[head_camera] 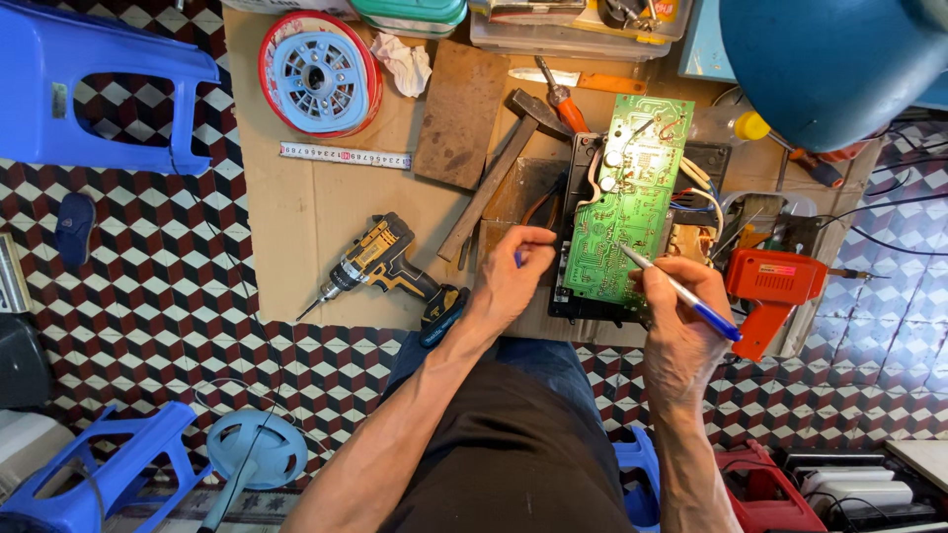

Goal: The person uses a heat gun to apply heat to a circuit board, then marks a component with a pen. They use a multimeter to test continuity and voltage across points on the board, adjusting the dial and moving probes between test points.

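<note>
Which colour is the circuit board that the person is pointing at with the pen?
Green, seen best in the head view: the circuit board.

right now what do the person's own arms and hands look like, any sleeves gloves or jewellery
Both arms are bare from the bottom edge of the picture to the fingertips: no sleeves show. The left hand and the right hand wear no gloves, and no rings, watch or wristband can be seen on them. The forearms are lean, with veins and tendons standing out. No cables or markings are on them.
</note>
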